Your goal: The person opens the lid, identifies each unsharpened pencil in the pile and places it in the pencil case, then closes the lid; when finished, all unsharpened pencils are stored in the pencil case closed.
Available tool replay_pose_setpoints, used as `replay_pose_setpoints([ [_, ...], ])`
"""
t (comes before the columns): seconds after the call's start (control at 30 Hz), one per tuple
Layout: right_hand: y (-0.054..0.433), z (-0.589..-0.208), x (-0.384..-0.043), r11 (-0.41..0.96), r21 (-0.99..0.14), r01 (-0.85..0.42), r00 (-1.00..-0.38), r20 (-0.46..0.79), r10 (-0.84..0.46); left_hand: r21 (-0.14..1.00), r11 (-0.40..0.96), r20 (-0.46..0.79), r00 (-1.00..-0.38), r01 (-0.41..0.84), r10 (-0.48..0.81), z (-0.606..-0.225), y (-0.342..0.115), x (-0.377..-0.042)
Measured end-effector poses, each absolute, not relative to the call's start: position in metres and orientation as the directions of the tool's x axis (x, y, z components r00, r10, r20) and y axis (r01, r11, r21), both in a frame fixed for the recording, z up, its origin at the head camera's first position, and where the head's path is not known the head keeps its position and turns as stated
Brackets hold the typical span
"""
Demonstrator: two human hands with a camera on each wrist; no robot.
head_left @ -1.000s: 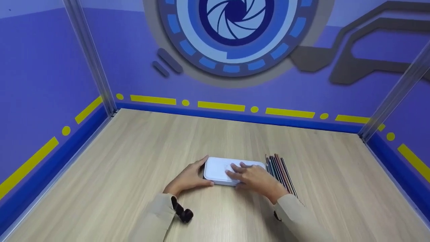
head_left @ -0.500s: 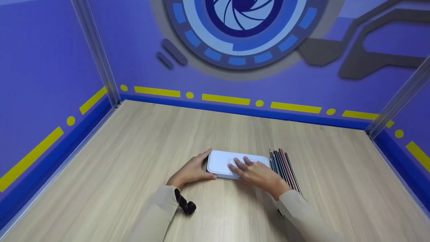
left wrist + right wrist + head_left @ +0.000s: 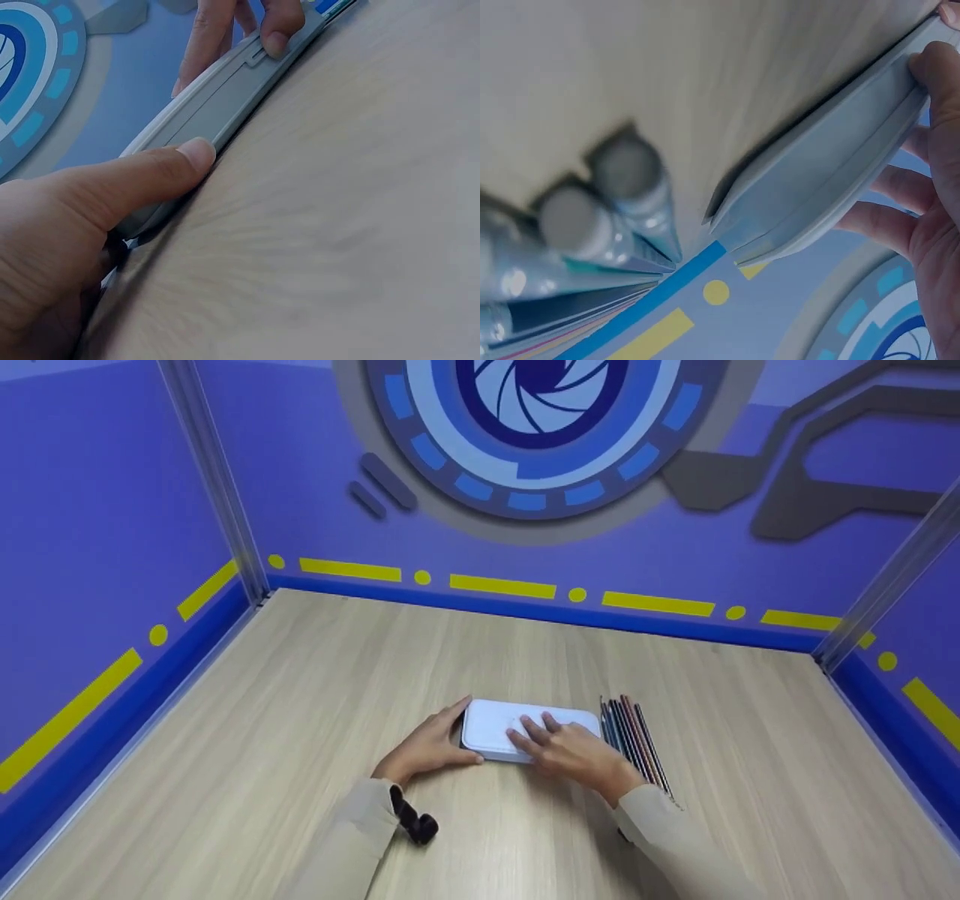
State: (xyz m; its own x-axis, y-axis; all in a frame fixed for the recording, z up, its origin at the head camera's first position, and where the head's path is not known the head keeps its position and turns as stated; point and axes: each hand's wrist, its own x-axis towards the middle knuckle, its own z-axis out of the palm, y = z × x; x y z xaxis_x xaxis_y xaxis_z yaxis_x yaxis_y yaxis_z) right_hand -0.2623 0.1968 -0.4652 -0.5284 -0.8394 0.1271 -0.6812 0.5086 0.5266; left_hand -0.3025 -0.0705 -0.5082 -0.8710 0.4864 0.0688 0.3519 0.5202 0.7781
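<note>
A flat white pencil case (image 3: 491, 726) with rounded corners lies closed on the table. My left hand (image 3: 424, 744) grips its left end, thumb along the front side and fingers round the far corner. Over the lid's right part, my right hand (image 3: 576, 755) spreads its fingers. The left wrist view shows the right thumb (image 3: 276, 41) bent against a small latch (image 3: 256, 58) on the case's grey front side. Several dark and brown pencils (image 3: 632, 739) lie side by side just right of the case, partly behind the right hand and wrist.
The pale wooden table (image 3: 360, 660) is bounded by a blue back wall (image 3: 480, 540) and side walls with yellow markings. Blurred pencil ends (image 3: 570, 217) loom close to the right wrist camera. A black strap (image 3: 415, 819) sits at the left cuff.
The head view has shifted slightly. Both hands keep their places on the pencil case, the right fingers staying on the lid; case and pencils have not visibly moved on the table.
</note>
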Motion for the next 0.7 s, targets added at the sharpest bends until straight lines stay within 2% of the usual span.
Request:
replay_pose_setpoints([
  [0.17,0.199,-0.466,-0.265,0.492,0.547,-0.677,-0.504,0.142,-0.852,0.781,0.521,0.059,-0.871,0.344,0.487,-0.507,-0.068,-0.303],
  [0.4,0.202,-0.457,-0.27,0.526,0.439,-0.728,-0.517,0.152,-0.842,0.78,0.531,0.053,-0.882,0.329,0.469,-0.504,-0.067,-0.305],
  [0.53,0.204,-0.452,-0.272,0.567,0.33,-0.754,-0.538,0.183,-0.823,0.784,0.522,0.07,-0.884,0.335,0.462,-0.506,-0.068,-0.304],
  [0.7,0.209,-0.446,-0.268,0.616,0.132,-0.776,-0.596,0.165,-0.786,0.798,0.517,0.052,-0.89,0.309,0.452,-0.51,-0.069,-0.3],
])
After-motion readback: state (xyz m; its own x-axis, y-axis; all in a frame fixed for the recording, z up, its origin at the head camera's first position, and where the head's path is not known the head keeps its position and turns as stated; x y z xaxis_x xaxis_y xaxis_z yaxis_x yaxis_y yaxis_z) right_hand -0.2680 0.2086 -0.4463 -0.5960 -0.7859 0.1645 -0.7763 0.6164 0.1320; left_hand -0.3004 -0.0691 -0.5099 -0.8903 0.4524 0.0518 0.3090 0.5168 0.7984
